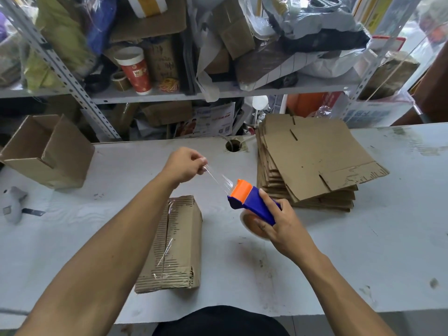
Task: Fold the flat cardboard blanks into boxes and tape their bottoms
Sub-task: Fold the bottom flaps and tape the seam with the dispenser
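A folded cardboard box (179, 243) lies bottom up on the white table (363, 251), with clear tape along its seam. Above it, my right hand (283, 224) grips a blue and orange tape dispenser (252, 200) holding a roll of clear tape (252, 225). My left hand (186, 164) pinches the free end of the tape strip (218, 178), stretched between hand and dispenser. A stack of flat cardboard blanks (312, 163) lies to the right at the back.
An open, assembled box (46, 151) stands at the table's left edge. A grey tool (13, 202) lies at the far left. A cable hole (233, 144) sits in the table's back. Cluttered metal shelves (169, 95) rise behind the table.
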